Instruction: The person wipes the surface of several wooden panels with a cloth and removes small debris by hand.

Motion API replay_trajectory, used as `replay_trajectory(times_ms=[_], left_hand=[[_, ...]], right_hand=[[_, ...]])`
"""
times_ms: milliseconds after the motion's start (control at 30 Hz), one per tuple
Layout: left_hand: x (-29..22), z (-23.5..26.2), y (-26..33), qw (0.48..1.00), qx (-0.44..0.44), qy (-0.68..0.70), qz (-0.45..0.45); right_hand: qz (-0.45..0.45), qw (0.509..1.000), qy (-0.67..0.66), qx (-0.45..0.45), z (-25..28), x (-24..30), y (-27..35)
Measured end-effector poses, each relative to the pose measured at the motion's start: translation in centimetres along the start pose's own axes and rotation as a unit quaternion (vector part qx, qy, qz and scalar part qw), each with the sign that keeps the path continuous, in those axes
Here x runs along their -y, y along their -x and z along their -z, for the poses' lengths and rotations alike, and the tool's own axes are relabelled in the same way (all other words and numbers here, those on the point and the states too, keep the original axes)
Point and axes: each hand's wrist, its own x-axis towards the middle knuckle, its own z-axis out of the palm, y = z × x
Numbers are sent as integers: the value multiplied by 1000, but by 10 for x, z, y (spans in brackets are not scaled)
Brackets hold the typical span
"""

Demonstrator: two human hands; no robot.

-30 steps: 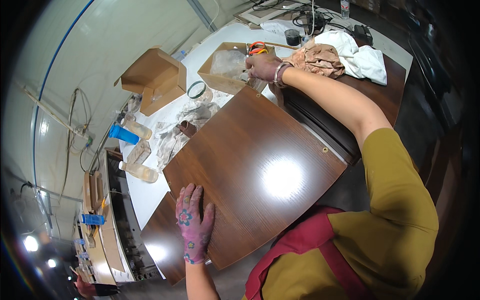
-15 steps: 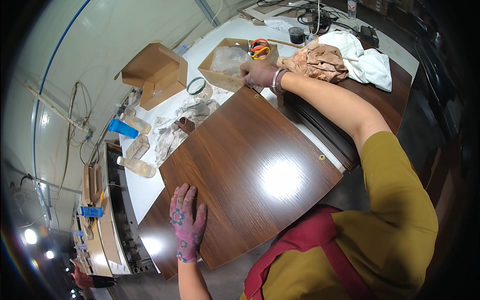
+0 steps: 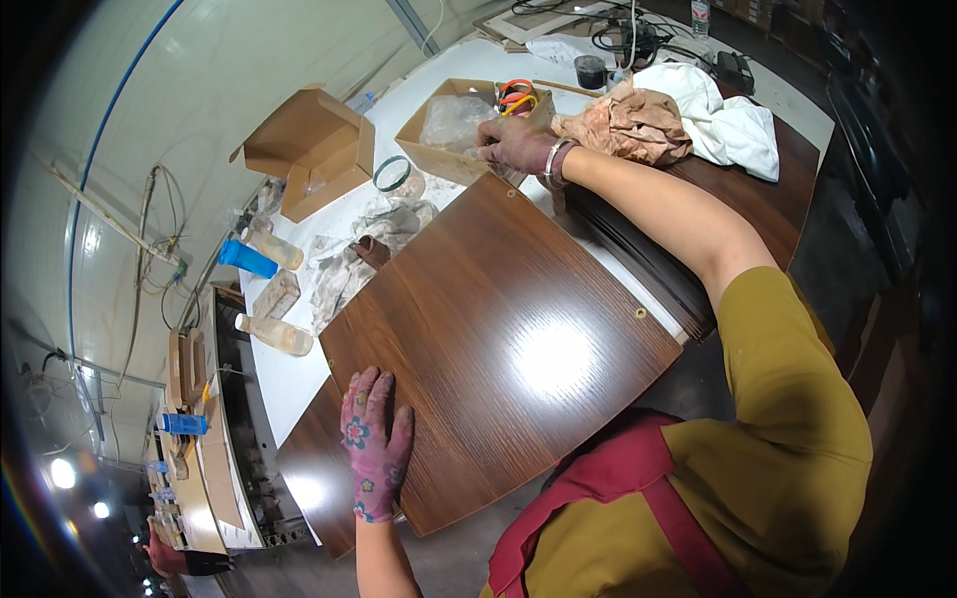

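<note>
A dark brown wood-grain panel (image 3: 488, 349) lies tilted across the table in front of me, with brass-coloured fittings near its corners. My left hand (image 3: 374, 448), in a pink flowered glove, rests flat and open on the panel's left edge, fingers extended. At the far corner, my right hand (image 3: 523, 148) wears a stained glove and a bracelet. Its fingers are curled together beside a cardboard box (image 3: 414, 130) holding a clear plastic bag; whatever they grip is hidden. Orange and yellow scissor handles (image 3: 518, 97) stick up just behind that hand.
An open carton (image 3: 329, 149), a glass jar (image 3: 399, 177), bottles (image 3: 274, 334), a blue cup (image 3: 247, 259) and a grey rag (image 3: 344, 269) lie beyond the panel. Brown crumpled cloth (image 3: 633, 122) and white cloth (image 3: 728, 130) sit far right. More panels (image 3: 638, 254) are stacked to the right.
My right hand has lifted slightly off the panel's far corner, its fingers shifting a little. My left hand and the panel stay almost in place.
</note>
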Motion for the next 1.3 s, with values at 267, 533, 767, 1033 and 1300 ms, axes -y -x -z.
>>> replay_trajectory(times_ms=[267, 533, 767, 1033, 1300], left_hand=[[-1, 0, 0, 1000, -1, 2, -2], [3, -3, 3, 1000, -12, 6, 4], [2, -5, 6, 999, -26, 14, -16], [5, -5, 11, 999, -9, 10, -40], [10, -2, 15, 996, -16, 19, -87]], right_hand=[[4, 997, 64, 49, 12, 7, 46], [59, 991, 78, 88, 39, 30, 139], [18, 992, 11, 122, 70, 52, 240], [-135, 969, -89, 188, 104, 94, 347], [-132, 969, -87, -190, 61, 94, 397]])
